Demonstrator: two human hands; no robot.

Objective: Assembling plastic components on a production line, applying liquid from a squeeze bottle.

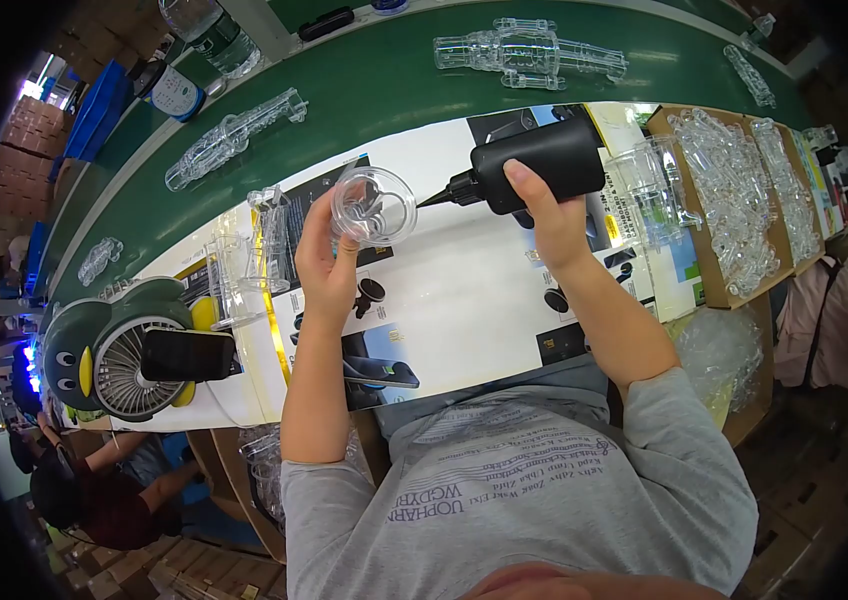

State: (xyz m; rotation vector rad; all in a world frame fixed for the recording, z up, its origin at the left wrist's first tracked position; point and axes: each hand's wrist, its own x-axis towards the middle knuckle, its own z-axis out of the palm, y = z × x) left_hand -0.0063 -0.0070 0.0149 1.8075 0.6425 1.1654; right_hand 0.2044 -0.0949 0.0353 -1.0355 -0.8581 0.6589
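Note:
My left hand (322,268) is closed around the side of a clear, round, cup-like plastic piece (376,205), its round opening facing up toward me. In my right hand (556,225) is a black squeeze bottle (536,165), gripped lying on its side with the thumb on top. The bottle's thin pointed nozzle (441,194) points left, and its tip is at or very near the right rim of the clear piece. Whether the tip touches the rim I cannot tell. Below both hands lies a white printed sheet (444,320).
Clear plastic assemblies (534,52) lie on the green bench (374,70); clear cylinders (234,280) stand left. Cardboard trays (701,240) of small clear parts sit right. At left, a phone (187,355) leans on a green fan (124,375). Other people (79,490) sit at both sides.

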